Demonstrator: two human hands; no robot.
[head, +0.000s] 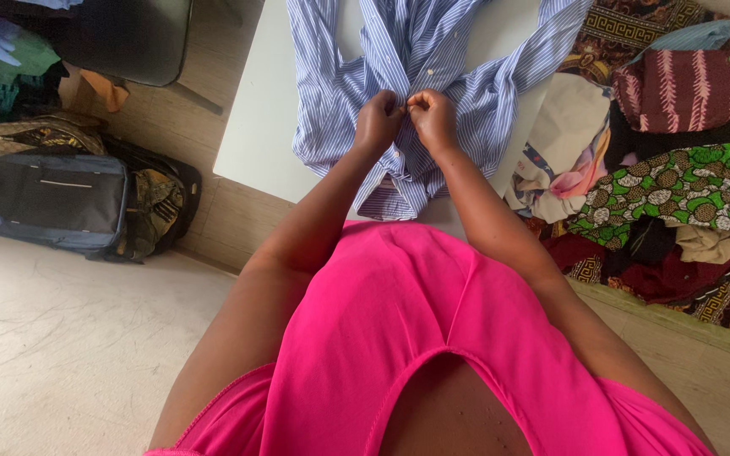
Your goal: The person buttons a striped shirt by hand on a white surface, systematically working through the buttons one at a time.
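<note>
A blue-and-white striped shirt (475,84) lies spread on a white table (255,127), its sleeves angled out to both sides. My left hand (378,120) and my right hand (433,118) meet at the shirt's front opening in the middle. Both hands pinch the two edges of the shirt front together, fingertips almost touching. A small white button shows just above my right hand. My pink top fills the lower part of the view.
A heap of patterned clothes (678,186) covers the right side beside the table. On the floor at the left lie a dark backpack (52,203) and more folded clothes (2,67). A dark chair (128,38) stands behind the table's left corner.
</note>
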